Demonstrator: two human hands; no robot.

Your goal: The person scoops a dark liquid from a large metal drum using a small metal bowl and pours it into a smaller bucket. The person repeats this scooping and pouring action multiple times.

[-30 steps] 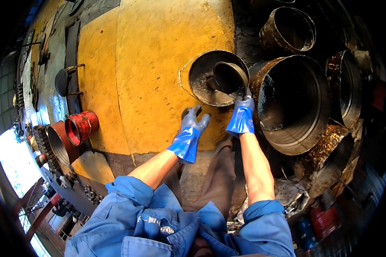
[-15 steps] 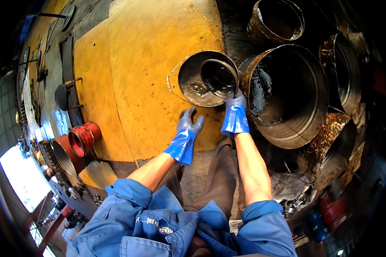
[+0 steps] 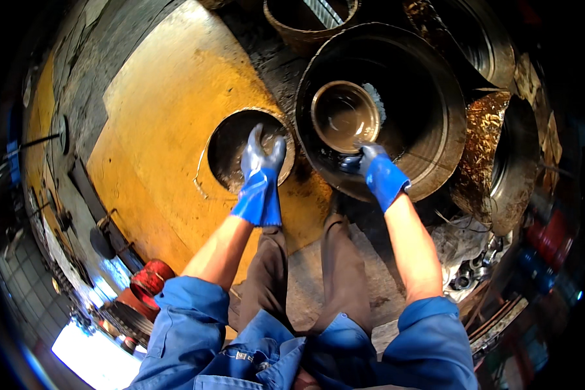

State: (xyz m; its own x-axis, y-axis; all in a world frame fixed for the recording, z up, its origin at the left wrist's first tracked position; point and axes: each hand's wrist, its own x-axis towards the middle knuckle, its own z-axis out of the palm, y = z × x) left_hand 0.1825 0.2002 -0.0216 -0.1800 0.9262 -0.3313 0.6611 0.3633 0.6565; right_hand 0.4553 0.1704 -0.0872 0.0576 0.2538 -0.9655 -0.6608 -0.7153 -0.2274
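My right hand point(image 3: 378, 166), in a long blue rubber glove, is closed on the near edge of a round metal pot point(image 3: 339, 144). The pot is over the opening of a large oil-stained drum point(image 3: 439, 175), its inside facing up with a wet sheen. My left hand point(image 3: 263, 156), in a matching glove, is over the mouth of a metal bucket point(image 3: 288, 170) with dark liquid in it. Its fingers are spread and hold nothing; whether they touch the liquid I cannot tell. The bucket's wire handle point(image 3: 200, 172) hangs down on its left side.
A yellow sheet point(image 3: 143, 143) lies under the bucket. Another drum point(image 3: 296, 32) stands beyond the large one. A rusty cut drum point(image 3: 481, 149) stands at the right, above metal parts point(image 3: 478, 270) on a plastic sheet. A red can point(image 3: 151, 281) is at the lower left.
My right hand has moved the pot rightward from the bucket to over the large drum. My left hand has gone from beside the bucket to over its mouth. The view has turned.
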